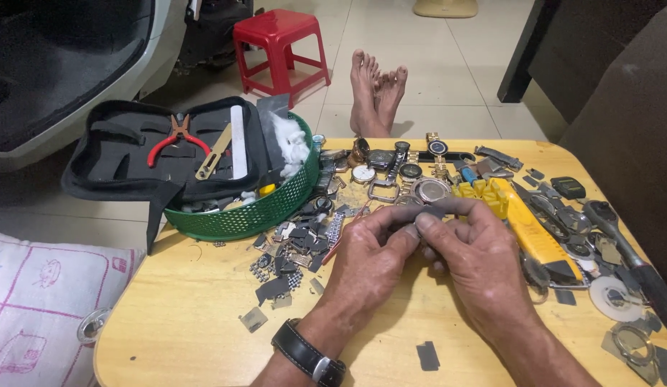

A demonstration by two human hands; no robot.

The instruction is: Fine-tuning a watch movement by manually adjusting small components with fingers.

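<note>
Both hands meet over the middle of a low yellow wooden table [204, 301], working on one small thing between them. The left hand [369, 261] and the right hand [477, 261] are pressed close, thumbs and forefingers pinching a dark grey watch strap [432, 212] that runs across the fingertips just above the tabletop — what it is fastened to, if anything, is hidden by the fingers. The left wrist wears a black-strapped wristwatch [308, 352]. Just beyond the fingertips lies a cluster of watches [398, 168], some with round faces and metal bands, and a loose round watch case [432, 190] sits almost touching the strap. To the left of the hands is a heap of small metal links and dark scraps [297, 247]. Behind that stands a green plastic basket [254, 211] with white cotton wool [290, 140] in it and an open black tool pouch [140, 154] leaning over its rim; red-handled pliers [177, 140] are tucked in the pouch. To the right of the hands a yellow-handled tool [523, 222] lies on the table among round discs and other metal tools. Past the far edge of the table a pair of bare feet [376, 89] rests on the tiled floor, near a red plastic stool [280, 46].
</note>
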